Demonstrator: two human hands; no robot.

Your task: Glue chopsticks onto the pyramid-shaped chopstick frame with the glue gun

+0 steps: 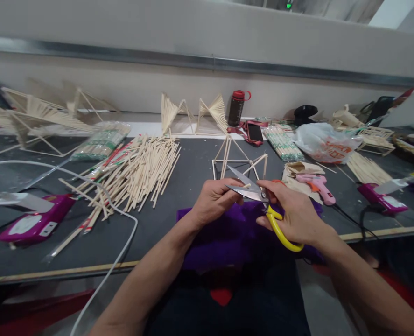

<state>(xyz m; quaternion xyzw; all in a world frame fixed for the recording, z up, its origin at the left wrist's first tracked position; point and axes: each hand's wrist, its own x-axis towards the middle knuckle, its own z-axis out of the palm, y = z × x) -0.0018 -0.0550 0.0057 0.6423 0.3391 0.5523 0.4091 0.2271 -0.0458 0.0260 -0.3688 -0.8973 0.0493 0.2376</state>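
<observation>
My right hand (294,210) is closed on yellow-handled scissors (279,229), whose blades are spread apart and point to the left. Between the blades lies the end of a small wooden stick (246,185), pinched by my left hand (215,198); most of the stick is hidden by the fingers. Just beyond the scissors, a frame of glued sticks (232,161) stands on the dark tabletop (196,163). Purple cloth (210,242) lies beneath my hands at the table's near side.
A heap of loose sticks (147,172) covers the left. To the right lie a pink glue gun (315,184), a plastic bag (327,142) and a purple power strip (383,198). Behind stand a bottle (235,109) and stick models (212,114). A white cable (131,233) crosses the front edge.
</observation>
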